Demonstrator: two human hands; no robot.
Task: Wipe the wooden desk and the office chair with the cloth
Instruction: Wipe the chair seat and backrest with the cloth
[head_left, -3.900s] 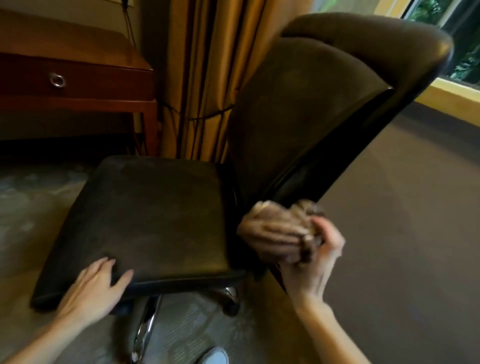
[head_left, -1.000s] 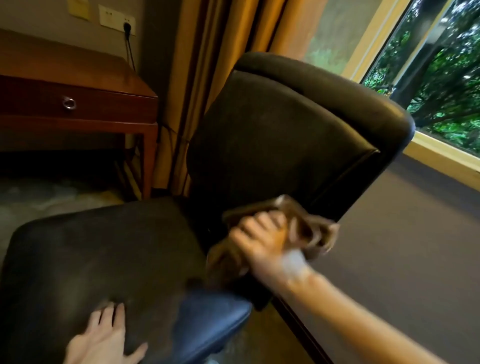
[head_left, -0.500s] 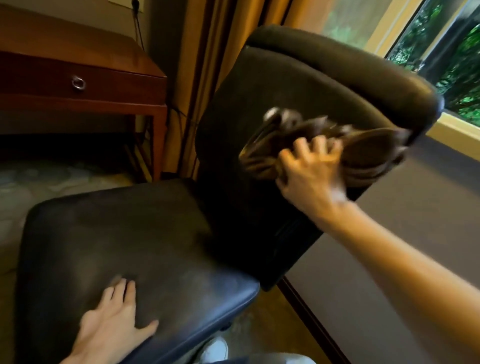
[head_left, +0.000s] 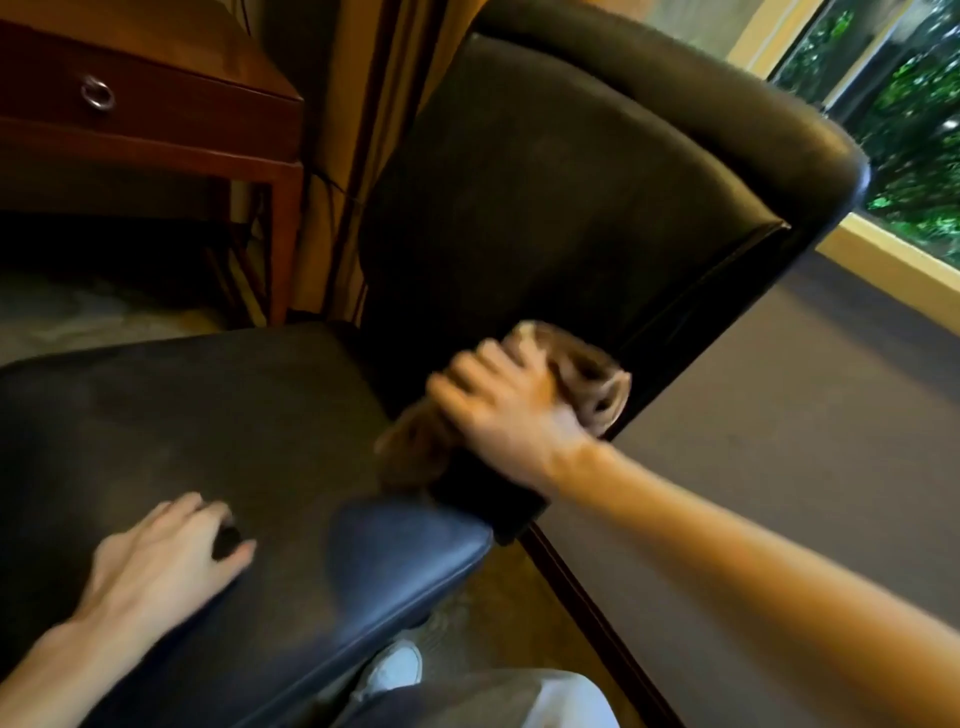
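Observation:
A dark leather office chair (head_left: 571, 171) fills the middle of the view, its backrest upright and its seat (head_left: 234, 415) spread out below left. My right hand (head_left: 509, 410) grips a bunched brown cloth (head_left: 592, 379) against the lower part of the backrest, just above the seat's rear edge. My left hand (head_left: 166, 566) rests flat on the front of the seat, fingers spread. The wooden desk (head_left: 156, 104) with a ring-pull drawer stands at the upper left, behind the chair.
Gold curtains (head_left: 358, 104) hang behind the chair beside the desk leg. A window (head_left: 904, 104) with greenery outside is at the upper right above a yellow sill. Grey carpet (head_left: 779, 415) stretches to the right. My shoe (head_left: 395, 670) shows under the seat.
My right hand has swept the cloth down the backrest from near its upper part to its base. My left hand stays on the seat front.

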